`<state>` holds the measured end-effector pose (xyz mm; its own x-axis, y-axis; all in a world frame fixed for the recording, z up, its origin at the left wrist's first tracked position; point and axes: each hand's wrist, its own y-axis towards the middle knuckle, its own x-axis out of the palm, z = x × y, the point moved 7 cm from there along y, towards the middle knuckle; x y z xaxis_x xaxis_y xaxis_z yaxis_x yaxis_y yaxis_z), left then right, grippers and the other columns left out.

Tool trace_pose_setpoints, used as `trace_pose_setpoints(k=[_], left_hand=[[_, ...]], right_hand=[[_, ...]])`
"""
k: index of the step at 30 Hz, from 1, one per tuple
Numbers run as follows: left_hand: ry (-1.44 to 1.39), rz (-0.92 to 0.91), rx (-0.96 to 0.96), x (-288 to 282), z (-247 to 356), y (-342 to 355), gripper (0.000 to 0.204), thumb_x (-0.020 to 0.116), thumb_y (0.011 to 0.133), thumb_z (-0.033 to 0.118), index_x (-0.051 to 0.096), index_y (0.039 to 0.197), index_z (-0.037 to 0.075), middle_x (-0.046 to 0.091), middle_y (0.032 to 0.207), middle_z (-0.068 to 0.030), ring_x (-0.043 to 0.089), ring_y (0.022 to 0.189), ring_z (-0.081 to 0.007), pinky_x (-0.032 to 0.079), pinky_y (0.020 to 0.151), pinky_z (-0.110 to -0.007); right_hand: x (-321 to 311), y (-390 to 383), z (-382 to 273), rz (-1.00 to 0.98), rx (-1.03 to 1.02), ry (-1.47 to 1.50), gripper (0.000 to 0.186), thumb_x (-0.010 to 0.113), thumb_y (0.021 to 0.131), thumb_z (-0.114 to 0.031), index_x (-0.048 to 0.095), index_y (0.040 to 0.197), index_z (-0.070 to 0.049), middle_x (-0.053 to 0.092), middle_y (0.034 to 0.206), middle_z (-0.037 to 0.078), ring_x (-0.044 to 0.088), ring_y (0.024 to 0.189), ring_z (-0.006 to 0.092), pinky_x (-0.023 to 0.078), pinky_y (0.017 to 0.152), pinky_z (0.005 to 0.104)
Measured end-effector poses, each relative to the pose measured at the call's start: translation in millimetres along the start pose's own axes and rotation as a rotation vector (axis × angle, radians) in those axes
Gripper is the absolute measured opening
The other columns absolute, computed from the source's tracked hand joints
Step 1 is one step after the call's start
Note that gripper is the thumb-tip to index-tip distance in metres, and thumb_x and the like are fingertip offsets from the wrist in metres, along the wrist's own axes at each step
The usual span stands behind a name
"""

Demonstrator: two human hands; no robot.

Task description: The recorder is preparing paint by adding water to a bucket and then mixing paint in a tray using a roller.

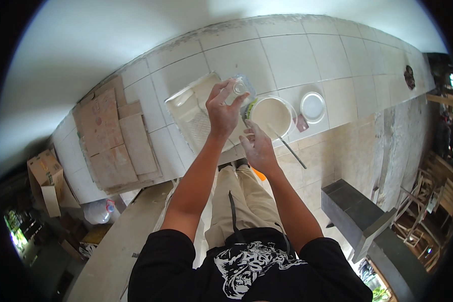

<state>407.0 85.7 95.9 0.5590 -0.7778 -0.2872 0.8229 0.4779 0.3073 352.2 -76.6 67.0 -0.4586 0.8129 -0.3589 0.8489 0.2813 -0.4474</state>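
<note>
A clear plastic container with a pale bluish tint (242, 86) lies in the left hand (223, 108), whose thumb and fingers I see grasping its sides, forward and left of the right hand (259, 147). The right hand is partly curled close beside a round bucket of cream-coloured liquid (293, 119); I cannot tell whether it grips anything. The container is see-through, its ringed circular end pointing up toward my camera, its long axis apparently near my line of sight.
</note>
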Motion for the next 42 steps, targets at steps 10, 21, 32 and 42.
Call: trace_pose_setpoints(k=[10, 21, 32, 42], left_hand=[[-0.082, -0.051, -0.053, 89.9, -50.9, -0.2, 0.04, 0.084, 0.073, 0.002, 0.071, 0.111, -0.003, 0.069, 0.112, -0.0148, 0.067, 0.105, -0.0286, 0.054, 0.091, -0.036], [0.095, -0.215, -0.083, 112.2, -54.4, -11.0, 0.052, 0.082, 0.078, 0.008, 0.063, 0.126, -0.002, 0.063, 0.129, -0.019, 0.058, 0.126, -0.0354, 0.046, 0.106, -0.041], [0.193, -0.362, -0.534, 14.9, -85.7, -172.8, 0.066, 0.075, 0.085, 0.011, 0.048, 0.144, -0.001, 0.055, 0.14, -0.0248, 0.052, 0.132, -0.0362, 0.041, 0.11, -0.04], [-0.017, -0.261, -0.918, -48.9, -100.8, -278.7, 0.063, 0.066, 0.093, 0.008, 0.041, 0.151, 0.004, 0.057, 0.14, -0.0205, 0.059, 0.125, -0.0279, 0.052, 0.098, -0.039]], right_hand=[[-47.6, 24.3, 13.2, 0.059, -0.027, -0.064, 0.053, 0.067, 0.089, -0.01, 0.05, 0.138, 0.003, 0.063, 0.115, 0.023, 0.067, 0.095, 0.0301, 0.053, 0.087, 0.0393], [-25.9, 8.9, 41.7, -0.065, 0.031, 0.012, 0.049, 0.068, 0.086, -0.011, 0.055, 0.131, 0.005, 0.065, 0.105, 0.023, 0.066, 0.093, 0.0317, 0.053, 0.086, 0.0403], [85.2, 8.5, 225.4, -0.349, 0.083, -0.678, 0.043, 0.054, 0.092, -0.013, 0.051, 0.129, 0.007, 0.064, 0.116, 0.029, 0.059, 0.117, 0.0409, 0.05, 0.097, 0.0458], [118.0, 11.0, 284.6, -0.481, 0.115, -0.779, 0.038, 0.055, 0.09, -0.014, 0.055, 0.125, 0.001, 0.067, 0.111, 0.027, 0.066, 0.104, 0.0416, 0.053, 0.09, 0.0506]])
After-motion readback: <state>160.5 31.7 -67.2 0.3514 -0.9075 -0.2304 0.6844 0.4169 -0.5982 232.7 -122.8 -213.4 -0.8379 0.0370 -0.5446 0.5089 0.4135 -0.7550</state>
